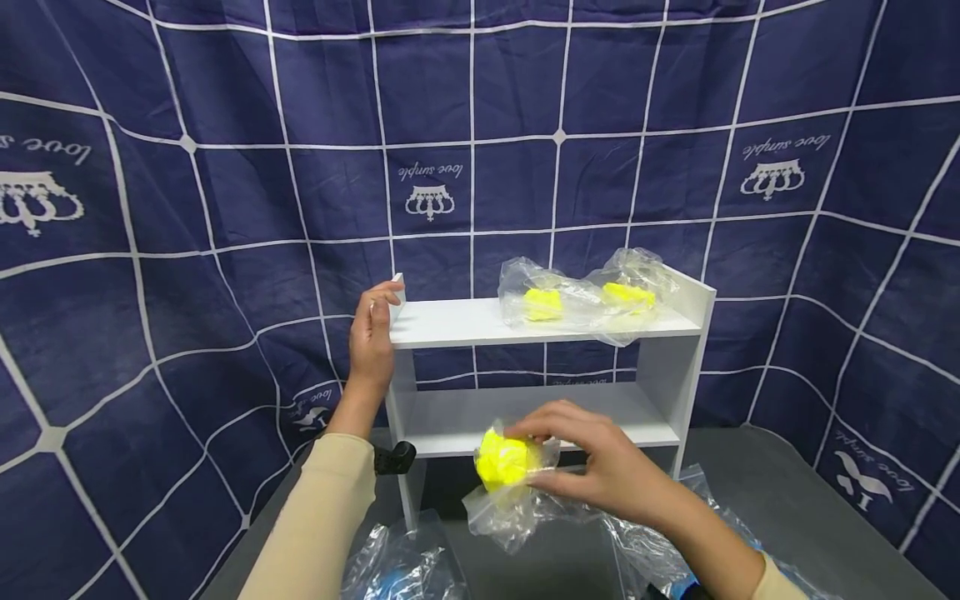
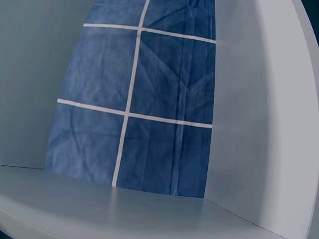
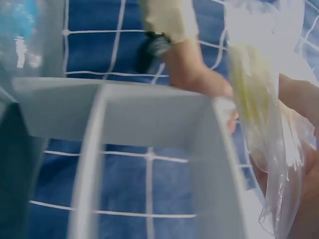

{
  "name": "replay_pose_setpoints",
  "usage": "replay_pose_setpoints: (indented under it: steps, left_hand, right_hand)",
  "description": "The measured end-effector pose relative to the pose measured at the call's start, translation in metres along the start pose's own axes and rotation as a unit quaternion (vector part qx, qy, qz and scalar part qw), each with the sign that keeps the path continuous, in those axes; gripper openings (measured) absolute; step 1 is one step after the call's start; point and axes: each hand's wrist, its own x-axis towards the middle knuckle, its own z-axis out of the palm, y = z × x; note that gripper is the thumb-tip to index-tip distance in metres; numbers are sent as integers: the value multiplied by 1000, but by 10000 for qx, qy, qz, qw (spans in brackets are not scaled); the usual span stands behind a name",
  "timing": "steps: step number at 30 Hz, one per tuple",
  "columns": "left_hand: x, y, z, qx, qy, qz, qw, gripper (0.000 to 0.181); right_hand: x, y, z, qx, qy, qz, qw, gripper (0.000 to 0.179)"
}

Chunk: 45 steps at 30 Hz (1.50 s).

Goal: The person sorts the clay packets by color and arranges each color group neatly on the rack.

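A small white two-tier shelf (image 1: 450, 323) stands ahead of me. My left hand (image 1: 372, 337) grips the upper end of its left side panel, thumb in front and fingers over the edge. In front of the lower tier, my right hand (image 1: 592, 458) pinches a clear plastic bag with a bright yellow lump (image 1: 501, 460) inside; the lump's kind cannot be made out. The right wrist view shows this bag (image 3: 251, 94) close up, beside the shelf frame (image 3: 149, 109). Two yellow pieces, one left (image 1: 542, 304) and one right (image 1: 628, 297), lie in clear plastic on the top tier.
Clear bags with blue contents lie on the grey surface, one at front left (image 1: 405, 567) and another at front right (image 1: 645, 546). A dark blue curtain (image 1: 517, 183) with white grid lines hangs behind the shelf and at both sides.
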Motion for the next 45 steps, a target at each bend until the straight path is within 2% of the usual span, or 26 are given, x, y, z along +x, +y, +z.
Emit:
replay_pose_setpoints:
  steps: [7,10,14,20,24,30,35,40,45]
  left_hand:
    - [2,1,1,-90,-37,-14,10000,24]
    - [3,0,1,-71,-28,36,10000,24]
    - [3,-2,-1,7,26,120,9999,25]
    - [2,-4,-3,71,5,158,9999,27]
    - [2,-3,-3,52,-27,114,9999,26]
    - [2,-3,-2,75,-19,41,10000,27]
    - [-1,-1,-1,33,-24,40,10000,26]
    - [-2,-1,-1,-18,-18,24,10000,26]
    - [-1,-2,1,-64,-16,22,10000,27]
  right_hand:
    - [59,-24,-46,-425,669,-386,9961,48]
    - [87,-29,-64,-586,893,-403,9935,48]
    - [120,-23,-74,-659,1133,-16,9914,45]
    - [148,-2,-66,-857,1305,703,9852,44]
    - [161,11,-57,-1065,1294,1144,9792,43]
    - [172,31,-44,-1472,1064,1622,9699,44]
    - [174,46,-32,-1780,844,2021,9593,42]
    - [171,52,-24,-1997,571,2325,9502,42]
    - [168,53,-24,-2048,384,2453,9468,46]
